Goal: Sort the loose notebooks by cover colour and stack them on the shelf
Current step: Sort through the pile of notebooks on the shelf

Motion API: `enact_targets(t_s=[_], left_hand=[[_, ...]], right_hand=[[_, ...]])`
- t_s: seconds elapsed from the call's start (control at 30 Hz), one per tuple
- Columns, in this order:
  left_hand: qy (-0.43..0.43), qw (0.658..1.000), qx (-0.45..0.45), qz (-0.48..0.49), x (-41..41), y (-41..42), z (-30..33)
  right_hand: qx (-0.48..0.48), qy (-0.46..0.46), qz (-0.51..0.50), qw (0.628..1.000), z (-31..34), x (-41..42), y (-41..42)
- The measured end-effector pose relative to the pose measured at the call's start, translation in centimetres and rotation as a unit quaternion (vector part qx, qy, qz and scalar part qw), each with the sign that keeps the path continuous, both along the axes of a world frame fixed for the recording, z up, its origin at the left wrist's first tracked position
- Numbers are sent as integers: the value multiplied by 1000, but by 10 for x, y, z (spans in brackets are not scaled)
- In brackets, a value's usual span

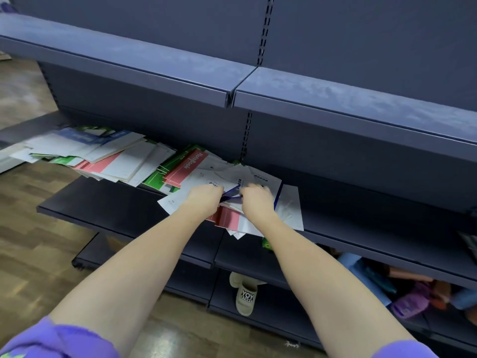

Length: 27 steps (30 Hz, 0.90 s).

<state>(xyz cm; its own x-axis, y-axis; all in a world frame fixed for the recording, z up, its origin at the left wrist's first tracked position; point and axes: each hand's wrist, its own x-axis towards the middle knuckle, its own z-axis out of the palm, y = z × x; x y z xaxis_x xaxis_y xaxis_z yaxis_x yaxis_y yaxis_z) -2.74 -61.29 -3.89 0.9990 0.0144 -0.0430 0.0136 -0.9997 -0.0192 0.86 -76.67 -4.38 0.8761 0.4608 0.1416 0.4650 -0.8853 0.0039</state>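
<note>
A messy spread of thin notebooks (124,161) with red, green, blue and white covers lies across the dark shelf (108,210). One red cover (191,164) reads "NoteBook". Both my hands reach into the right end of the pile. My left hand (205,196) has its fingers curled on the white-backed notebooks (219,177), and my right hand (255,200) grips the edge of a blue-trimmed notebook (277,195) beside it. Red covers (228,218) show beneath my wrists. What lies under my palms is hidden.
An upper shelf (180,71) overhangs the pile from above. Lower shelves (258,257) hold a beige slipper (246,295) and mixed coloured items (413,293) at the right. Wooden floor (33,254) lies to the left.
</note>
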Motion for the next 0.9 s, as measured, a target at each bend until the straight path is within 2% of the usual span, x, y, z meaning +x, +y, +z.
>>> enact_targets(t_s=[0.2, 0.37, 0.43, 0.5, 0.63, 0.77, 0.9], left_hand=[[-24, 998, 62, -22, -5, -47, 23], [-27, 995, 77, -56, -11, -119, 40], [-38, 991, 88, -94, -13, -153, 49], [-52, 986, 90, -133, -14, -191, 60], [-56, 979, 70, -185, -18, -269, 83], [-51, 975, 41, -212, -22, -337, 92], [-41, 969, 18, -243, -37, -400, 93]], right_hand=[[35, -12, -9, 999, 7, -19, -55], [127, -19, -54, 990, 19, -28, -134], [204, 19, -96, 974, 26, -35, -171], [303, 60, -136, 941, 31, -42, -211], [428, 59, -155, 889, 45, -65, -296], [474, 48, -159, 865, 58, -97, -372], [467, 46, -199, 860, 47, -129, -439]])
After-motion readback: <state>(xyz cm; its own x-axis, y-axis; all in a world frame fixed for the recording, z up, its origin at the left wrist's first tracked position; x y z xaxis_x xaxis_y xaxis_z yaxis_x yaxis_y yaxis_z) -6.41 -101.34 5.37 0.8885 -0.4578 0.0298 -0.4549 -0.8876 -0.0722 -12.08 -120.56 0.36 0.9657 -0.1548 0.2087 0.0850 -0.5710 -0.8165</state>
